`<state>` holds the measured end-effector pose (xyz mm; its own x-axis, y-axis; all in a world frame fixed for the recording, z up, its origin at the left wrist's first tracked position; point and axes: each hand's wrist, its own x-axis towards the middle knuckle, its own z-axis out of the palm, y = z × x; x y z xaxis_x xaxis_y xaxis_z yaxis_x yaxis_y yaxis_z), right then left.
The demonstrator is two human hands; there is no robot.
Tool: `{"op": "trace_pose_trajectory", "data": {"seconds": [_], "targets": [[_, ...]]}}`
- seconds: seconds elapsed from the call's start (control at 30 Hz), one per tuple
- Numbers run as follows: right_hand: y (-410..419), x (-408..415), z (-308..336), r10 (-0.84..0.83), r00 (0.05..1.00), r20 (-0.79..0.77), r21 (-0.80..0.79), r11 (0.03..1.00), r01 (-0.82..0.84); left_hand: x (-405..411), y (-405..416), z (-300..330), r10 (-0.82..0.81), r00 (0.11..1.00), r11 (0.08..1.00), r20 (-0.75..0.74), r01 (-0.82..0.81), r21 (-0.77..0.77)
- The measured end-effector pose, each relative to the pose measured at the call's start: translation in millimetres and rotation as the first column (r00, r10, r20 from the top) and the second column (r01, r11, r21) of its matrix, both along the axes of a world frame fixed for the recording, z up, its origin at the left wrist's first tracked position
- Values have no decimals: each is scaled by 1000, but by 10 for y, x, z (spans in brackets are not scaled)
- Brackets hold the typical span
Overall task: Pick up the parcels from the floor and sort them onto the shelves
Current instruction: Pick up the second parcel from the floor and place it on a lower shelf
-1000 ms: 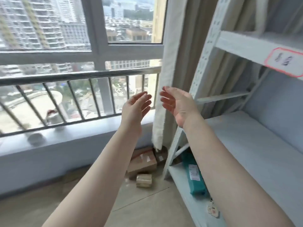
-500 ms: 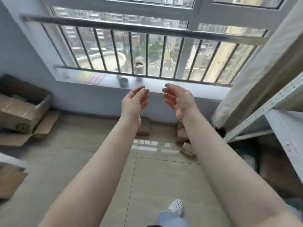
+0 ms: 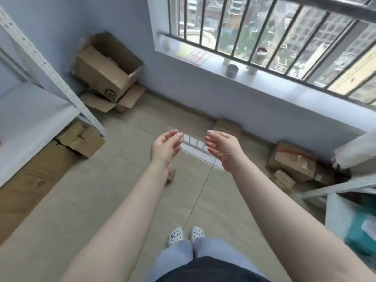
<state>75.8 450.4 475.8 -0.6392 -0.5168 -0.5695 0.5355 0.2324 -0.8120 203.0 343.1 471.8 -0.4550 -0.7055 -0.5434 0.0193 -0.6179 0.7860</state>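
My left hand and my right hand are held out over the tiled floor, palms facing each other, fingers apart, both empty. Brown cardboard parcels lie on the floor: a taped box at the right by the wall, a small flat box in front of it, and another box under the window. A small brown parcel peeks out from behind my left forearm. A white metal shelf stands at the left, and a second shelf at the right holds a teal package.
A large open cardboard box sits in the left corner with flattened flaps. More cardboard lies under the left shelf. The barred window sill carries small pots. A rolled white curtain hangs at the right. My feet stand below.
My view has swung left and down from the right shelf and window to the floor. Both hands stayed empty and apart, and the left shelf and corner box came into view.
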Motion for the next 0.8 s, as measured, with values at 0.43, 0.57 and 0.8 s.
{"op": "trace_pose_trajectory", "data": {"seconds": [0.43,0.57,0.8], "targets": [[-862,549,-499,371,923,101,57,924,-378,864,-418,-330,182,963,976,198,-201,84],[-1154,596,-534,383,918,105,68,918,-391,933,-750,-352,193,961,973,198,-213,84],[-1824,797,-726,303,946,118,86,945,-314,997,-1528,-520,84,979,988,185,-106,110]]}}
